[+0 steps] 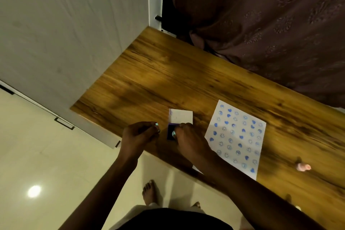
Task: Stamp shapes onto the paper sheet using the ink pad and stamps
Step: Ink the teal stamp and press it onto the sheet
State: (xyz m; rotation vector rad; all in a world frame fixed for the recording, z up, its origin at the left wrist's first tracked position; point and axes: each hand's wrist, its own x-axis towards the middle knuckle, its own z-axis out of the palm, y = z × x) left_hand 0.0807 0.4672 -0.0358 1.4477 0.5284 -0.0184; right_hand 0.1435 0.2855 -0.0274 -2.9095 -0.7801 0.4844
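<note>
A white paper sheet (236, 139) lies on the wooden table (168, 80), covered with several blue hearts and smiley faces. To its left sits the open ink pad (170, 132), dark, with its white lid (181, 116) folded back. My right hand (190, 141) is bunched fingertips-down on the pad, pinching a small stamp that the fingers mostly hide. My left hand (139, 136) hovers just left of the pad at the table's edge. Its fingers are curled together, and I see nothing clearly in them.
A small pink stamp (303, 166) lies on the table right of the sheet, and another small pale object (297, 207) sits near the front edge. A white cabinet wall (74, 33) borders the table on the left, a brown curtain (270, 24) behind. My bare feet (149, 192) stand on tiled floor.
</note>
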